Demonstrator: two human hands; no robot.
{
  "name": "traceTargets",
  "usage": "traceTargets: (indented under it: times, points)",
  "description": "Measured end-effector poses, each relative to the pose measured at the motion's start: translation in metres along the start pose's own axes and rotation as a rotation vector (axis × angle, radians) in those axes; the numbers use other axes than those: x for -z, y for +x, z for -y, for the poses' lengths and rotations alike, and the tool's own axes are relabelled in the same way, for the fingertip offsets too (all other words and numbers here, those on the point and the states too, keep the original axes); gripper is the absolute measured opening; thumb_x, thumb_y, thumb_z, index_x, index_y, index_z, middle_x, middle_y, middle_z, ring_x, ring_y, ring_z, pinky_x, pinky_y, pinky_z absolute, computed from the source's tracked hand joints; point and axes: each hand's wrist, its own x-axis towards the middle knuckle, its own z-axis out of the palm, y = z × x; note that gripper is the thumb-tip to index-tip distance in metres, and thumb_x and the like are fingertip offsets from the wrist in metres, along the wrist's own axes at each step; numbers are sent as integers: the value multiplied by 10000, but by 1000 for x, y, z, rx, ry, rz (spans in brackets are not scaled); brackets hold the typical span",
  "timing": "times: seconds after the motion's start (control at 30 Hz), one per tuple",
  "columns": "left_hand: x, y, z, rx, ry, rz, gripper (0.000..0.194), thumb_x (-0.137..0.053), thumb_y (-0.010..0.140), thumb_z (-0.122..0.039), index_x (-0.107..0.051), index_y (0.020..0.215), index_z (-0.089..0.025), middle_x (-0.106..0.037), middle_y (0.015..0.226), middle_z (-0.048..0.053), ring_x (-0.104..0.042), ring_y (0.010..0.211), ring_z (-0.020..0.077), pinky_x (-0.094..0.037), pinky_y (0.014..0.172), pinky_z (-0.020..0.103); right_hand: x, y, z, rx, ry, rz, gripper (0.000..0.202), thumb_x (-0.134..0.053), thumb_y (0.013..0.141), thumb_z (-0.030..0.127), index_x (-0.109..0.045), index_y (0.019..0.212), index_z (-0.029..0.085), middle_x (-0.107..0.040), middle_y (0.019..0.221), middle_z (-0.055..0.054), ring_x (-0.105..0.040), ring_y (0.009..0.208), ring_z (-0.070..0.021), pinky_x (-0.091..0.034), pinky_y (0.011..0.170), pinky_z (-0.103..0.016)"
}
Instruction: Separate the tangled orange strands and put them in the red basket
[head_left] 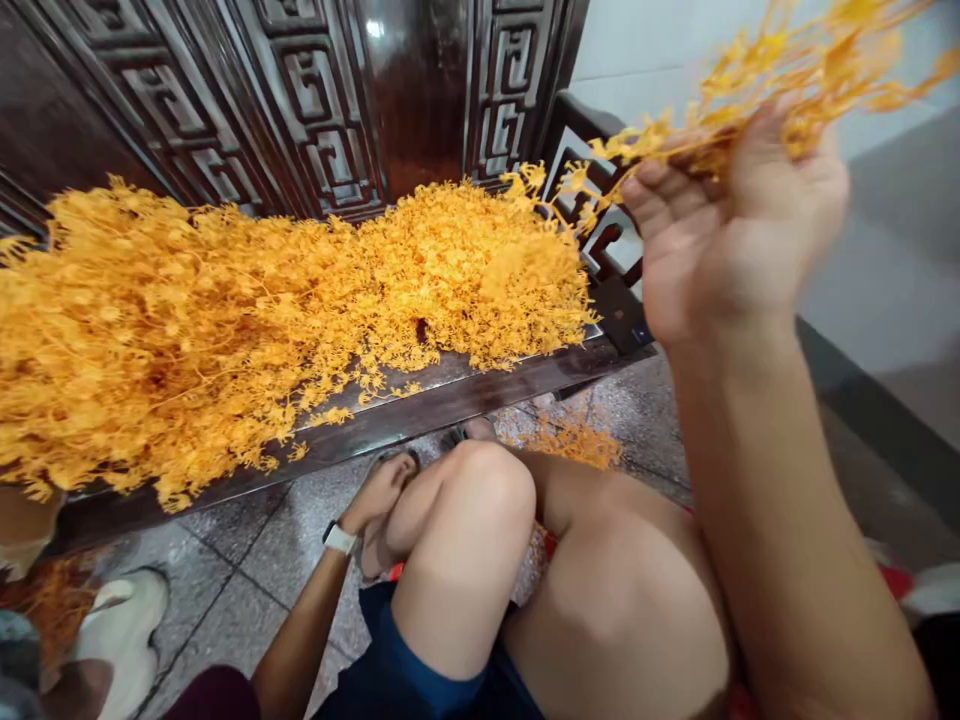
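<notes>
Frilly, thin-stemmed orange sprigs (247,310) sit there in a thick tangled heap along the bench (457,392), stray bits spilling over its front edge, while one bunch (810,75) is held up higher, fanning out.

Your right hand (742,215) held yellow-orange sprigs (814,70), upper right; matching heap (292,310) lay along dark wooden bench (450,402), left to centre; orange scraps (574,442) littered floor (251,605) below.
</notes>
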Motion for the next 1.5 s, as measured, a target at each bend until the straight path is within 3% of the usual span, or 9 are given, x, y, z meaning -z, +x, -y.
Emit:
traceTargets:
  times: [0.17,0.33,0.53,0.73,0.93,1.07,1.23,1.37,1.5]
  points:
    - [40,-49,-76,-240,4,-126,217,-557,1033,-442,-690,968,-284,-718,948,51,-666,871,243,-535,800,392,-20,-2,-8,-53,151,-1,258,-782,916,486,-602,915,303,-669,815,13,-683,727,-160,-627,755,-323]
    - [94,24,-178,-540,223,-776,272,-507,1065,-415,-683,1192,-251,-732,1277,110,-648,1256,280,-464,1156,496,-45,-12,10,-61,186,-9,268,-760,923,502,-568,940,316,-672,836,17,-691,817,-183,-609,788,-341]
    - [158,125,-256,-621,473,-590,520,-600,998,-341,-567,1451,-87,-429,1648,274,-410,1554,378,-306,1282,546,-72,-21,46,-127,306,24,306,-798,861,480,-551,892,301,-621,747,30,-686,729,-163,-568,612,-279]
    - [173,110,-299,-625,161,-568,451,-533,1011,-382,-636,1310,-59,-669,1393,267,-628,1336,353,-438,1198,553,-106,-29,81,-201,327,109,390,-759,838,576,-519,858,270,-627,774,15,-646,702,-140,-539,555,-247]
    - [180,30,-310,-727,-297,-225,800,-80,1066,-664,-634,1338,-156,-744,1229,205,-736,1130,288,-605,968,492,-133,-44,79,-262,421,193,412,-770,841,513,-464,779,244,-596,741,14,-601,672,-129,-514,526,-246]
    - [165,-13,-303,-750,-149,-77,649,-662,907,-677,-667,1317,-175,-735,1244,164,-706,1167,300,-595,984,454,-158,-45,77,-457,567,192,362,-660,927,387,-405,723,230,-564,671,13,-574,621,-108,-505,508,-214]
    - [167,-15,-283,-862,-28,-371,496,-866,741,-391,-725,1159,-163,-739,1247,117,-668,1193,285,-508,1104,453,-190,-39,86,-668,661,286,370,-580,959,333,-349,689,228,-491,594,31,-464,508,-73,-386,413,-165]
    - [201,-4,-251,-816,-49,-690,461,-816,807,-462,-717,1116,-135,-758,1174,141,-692,1110,276,-512,1061,460,-196,-35,67,-636,683,251,350,-570,936,320,-340,689,229,-466,586,49,-333,436,-50,-307,388,-167]
    - [240,-1,-211,-746,191,-823,319,-750,868,-407,-736,1061,-154,-777,1151,145,-696,1104,297,-528,1030,466,-181,-39,18,-691,702,146,341,-583,869,265,-298,686,227,-406,540,72,-279,391,-45,-254,378,-181]
